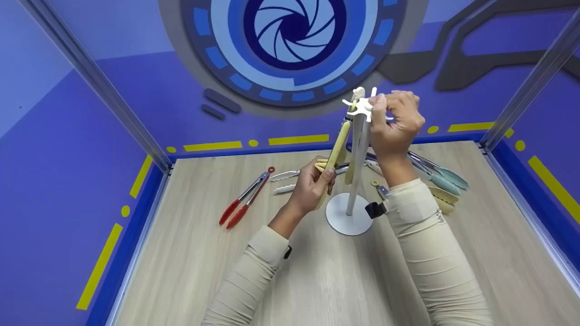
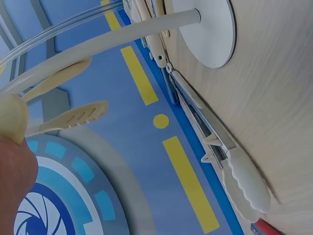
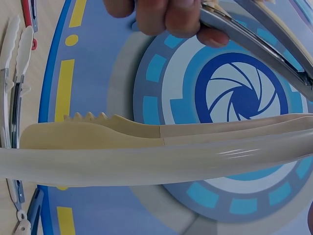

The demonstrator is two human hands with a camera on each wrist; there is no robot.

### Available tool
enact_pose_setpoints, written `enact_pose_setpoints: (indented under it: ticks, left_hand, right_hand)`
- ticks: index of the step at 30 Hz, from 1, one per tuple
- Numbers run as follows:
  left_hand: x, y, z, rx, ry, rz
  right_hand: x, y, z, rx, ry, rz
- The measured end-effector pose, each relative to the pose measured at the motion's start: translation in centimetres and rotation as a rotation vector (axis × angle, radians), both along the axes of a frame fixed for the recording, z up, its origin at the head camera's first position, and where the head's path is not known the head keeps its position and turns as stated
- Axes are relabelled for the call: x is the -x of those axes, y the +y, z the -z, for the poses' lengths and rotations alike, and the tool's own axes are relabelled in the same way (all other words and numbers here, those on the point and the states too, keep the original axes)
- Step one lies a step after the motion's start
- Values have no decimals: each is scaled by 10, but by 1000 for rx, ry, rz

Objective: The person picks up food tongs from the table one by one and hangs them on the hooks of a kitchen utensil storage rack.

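A pair of pale yellow tongs [image 1: 339,145] leans up along the left side of a white utensil stand [image 1: 360,158]. My left hand [image 1: 312,185] grips these tongs low down, and their upper end reaches the hooks [image 1: 362,107] at the stand's top. At the same height my right hand [image 1: 398,120] pinches the hook rack from the right. Close behind the pole hang other beige tongs [image 3: 88,139] with a toothed edge, seen in the right wrist view. The exact contact of the yellow tongs with a hook cannot be made out.
Red-tipped tongs [image 1: 236,213] lie on the left of the wooden table [image 1: 190,271]. White tongs [image 2: 247,178] lie behind the stand. Teal tongs [image 1: 446,181] and more yellow tongs [image 1: 443,199] lie to the right. Blue panels wall the table's back and sides.
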State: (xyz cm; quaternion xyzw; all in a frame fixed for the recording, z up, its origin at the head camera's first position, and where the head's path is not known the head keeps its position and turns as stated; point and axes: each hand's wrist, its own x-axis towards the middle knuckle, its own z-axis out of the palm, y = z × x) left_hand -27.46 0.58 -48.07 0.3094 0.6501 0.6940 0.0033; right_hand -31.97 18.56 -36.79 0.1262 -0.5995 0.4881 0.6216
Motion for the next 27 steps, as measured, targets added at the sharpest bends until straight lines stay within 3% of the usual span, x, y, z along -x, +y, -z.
enact_pose_setpoints:
  ticks: [15,27]
  left_hand:
    - [4,2,6,30,-34,14]
    - [4,-3,6,53,-119,-1]
  right_hand:
    - [-2,1,-3,-61,-53,-11]
    - [-14,22,-16,-281,-193,-115]
